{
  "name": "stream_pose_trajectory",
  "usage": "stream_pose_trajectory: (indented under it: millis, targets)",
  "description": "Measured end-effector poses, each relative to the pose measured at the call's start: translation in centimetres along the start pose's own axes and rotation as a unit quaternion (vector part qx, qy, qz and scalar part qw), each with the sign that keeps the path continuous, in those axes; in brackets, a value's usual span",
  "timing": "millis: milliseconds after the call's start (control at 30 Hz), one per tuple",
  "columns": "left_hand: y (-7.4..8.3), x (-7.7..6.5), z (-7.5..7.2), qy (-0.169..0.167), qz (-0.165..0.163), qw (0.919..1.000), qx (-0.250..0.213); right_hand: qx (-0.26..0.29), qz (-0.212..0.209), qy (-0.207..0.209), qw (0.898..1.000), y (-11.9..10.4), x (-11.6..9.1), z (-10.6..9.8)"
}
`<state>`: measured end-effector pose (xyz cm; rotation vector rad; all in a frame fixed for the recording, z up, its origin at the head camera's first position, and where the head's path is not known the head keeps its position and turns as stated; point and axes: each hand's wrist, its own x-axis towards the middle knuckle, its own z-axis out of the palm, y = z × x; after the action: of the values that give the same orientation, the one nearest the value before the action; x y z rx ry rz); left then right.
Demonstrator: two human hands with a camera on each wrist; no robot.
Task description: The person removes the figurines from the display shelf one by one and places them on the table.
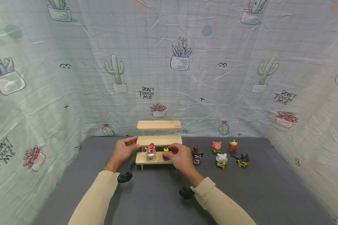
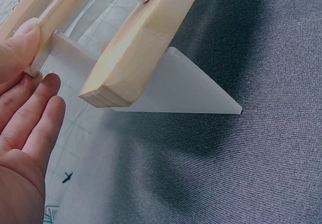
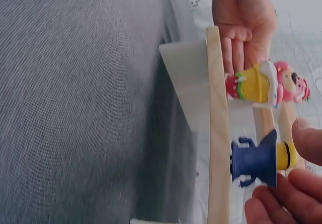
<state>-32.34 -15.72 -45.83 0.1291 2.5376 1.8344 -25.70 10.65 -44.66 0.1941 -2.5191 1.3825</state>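
A three-tier wooden display shelf (image 1: 158, 140) with pale translucent side supports stands on the grey table. My left hand (image 1: 123, 150) grips the left end of its middle tier, thumb on top and fingers beneath, as the left wrist view shows. On the lowest tier a pink bear figurine (image 3: 264, 83) in a yellow cup-like base stands upright toward the left. Right of it is a blue-caped figurine with a yellow head (image 3: 254, 161), its feet at the tier's surface. My right hand (image 1: 183, 157) holds this one near the head, thumb and fingers on either side.
Several small figurines stand right of the shelf, among them a purple-and-black one (image 1: 197, 158), a white one (image 1: 221, 160), a pink-headed one (image 1: 216, 147), a green-headed one (image 1: 233, 146) and a yellow-and-black one (image 1: 243, 160). A cactus-print cloth (image 1: 202, 115) hangs behind the table.
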Motion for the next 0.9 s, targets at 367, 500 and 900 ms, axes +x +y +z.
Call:
stream_pose_trajectory:
  millis: [367,500,900]
  targets:
    - [0.1,-0.1,0.0,0.003,-0.003,1.0000,0.006,-0.024,0.003,0.008,1.000,-0.4,0.5,1.1]
    - [0.1,-0.1,0.0,0.003,-0.002,1.0000,0.004,-0.009,-0.018,-0.014,1.000,-0.1,0.7,0.9]
    - [0.0,0.1,0.0,0.004,-0.007,0.9999,0.009,-0.011,-0.047,-0.003,0.999,0.4,0.2,1.2]
